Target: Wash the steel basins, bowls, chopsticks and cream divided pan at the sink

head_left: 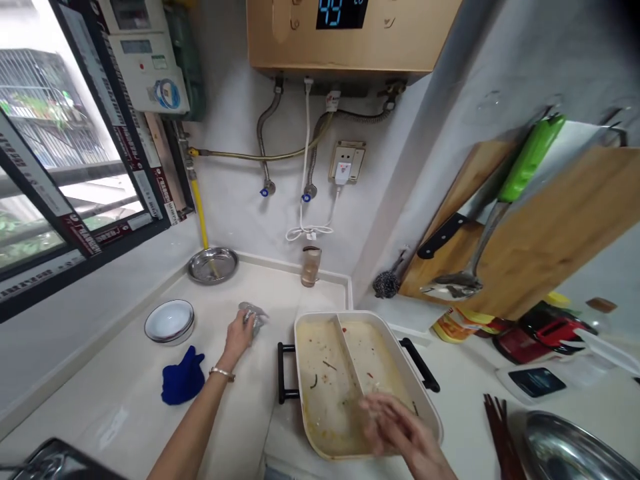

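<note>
My left hand [237,341] is closed around a small grey, crumpled thing [258,316] on the white counter; its kind is unclear. My right hand [397,430] hovers over the lower part of a white divided hot-pot pan [437,427], its fingers bent and smeared by motion. Whether it holds anything is not clear. Cloudy yellowish liquid and scattered food scraps lie in both compartments of the pan, which has black side handles [289,373]. A blue cloth [183,377] lies crumpled left of my left forearm.
Stacked white bowls [170,321], a round steel dish [213,265] and a brownish cup [311,267] stand behind. Cutting boards [565,233], a knife [443,237] and a green-handled ladle [533,160] hang at right, above brown utensils [500,427] and a steel basin [575,443].
</note>
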`<act>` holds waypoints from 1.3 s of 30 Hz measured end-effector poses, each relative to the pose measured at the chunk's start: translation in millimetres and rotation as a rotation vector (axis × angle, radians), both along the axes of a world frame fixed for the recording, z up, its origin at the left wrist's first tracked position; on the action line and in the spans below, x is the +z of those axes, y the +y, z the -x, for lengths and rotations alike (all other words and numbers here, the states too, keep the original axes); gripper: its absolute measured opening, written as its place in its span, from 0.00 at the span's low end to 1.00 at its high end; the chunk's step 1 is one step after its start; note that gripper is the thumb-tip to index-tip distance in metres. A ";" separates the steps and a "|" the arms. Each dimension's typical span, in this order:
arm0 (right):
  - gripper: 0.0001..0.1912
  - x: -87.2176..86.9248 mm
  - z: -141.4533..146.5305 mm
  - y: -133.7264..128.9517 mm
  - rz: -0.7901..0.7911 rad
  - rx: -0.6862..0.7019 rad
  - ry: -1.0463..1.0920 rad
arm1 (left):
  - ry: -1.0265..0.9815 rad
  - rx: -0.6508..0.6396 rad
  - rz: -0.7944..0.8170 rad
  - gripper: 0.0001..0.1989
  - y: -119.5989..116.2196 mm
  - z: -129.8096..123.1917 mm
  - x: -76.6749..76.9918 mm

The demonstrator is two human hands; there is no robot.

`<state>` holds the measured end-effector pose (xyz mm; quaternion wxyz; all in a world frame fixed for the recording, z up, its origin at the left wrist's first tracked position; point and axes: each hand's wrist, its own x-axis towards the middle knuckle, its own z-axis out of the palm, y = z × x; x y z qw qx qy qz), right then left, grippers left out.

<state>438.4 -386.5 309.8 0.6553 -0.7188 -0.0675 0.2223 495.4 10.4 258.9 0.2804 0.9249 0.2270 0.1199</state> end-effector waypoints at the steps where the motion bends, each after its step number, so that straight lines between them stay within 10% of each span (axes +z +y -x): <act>1: 0.32 2.4 -6.9 19.7 -0.099 0.010 0.009 | -0.062 -0.034 0.028 0.18 -12.2 8.6 15.8; 8: 0.35 16.5 -20.6 113.8 -0.589 0.030 0.127 | -0.272 -0.473 0.505 0.18 -137.6 59.9 77.3; 14: 0.25 -1.3 -49.7 55.6 -0.477 -0.101 -0.013 | -0.148 -0.653 0.715 0.26 -175.3 71.8 77.5; 19: 0.24 -23.0 -105.7 -32.3 0.126 -0.241 -0.353 | -0.292 -0.057 0.456 0.27 -150.3 103.7 42.5; 22: 0.22 -49.4 -115.1 -55.1 0.439 0.081 -0.431 | -0.188 0.221 0.417 0.31 -135.4 117.6 2.7; 28: 0.24 -69.2 -97.7 -60.6 0.694 0.657 -0.568 | -0.212 0.331 0.832 0.33 -144.0 104.3 -39.1; 34: 0.24 -49.9 -136.4 -94.0 1.014 0.126 -0.786 | -0.214 0.399 0.888 0.39 -153.4 87.8 -36.2; 39: 0.26 -101.5 -182.3 -133.1 1.093 0.088 -0.390 | -0.061 0.266 0.664 0.41 -152.9 73.1 -40.8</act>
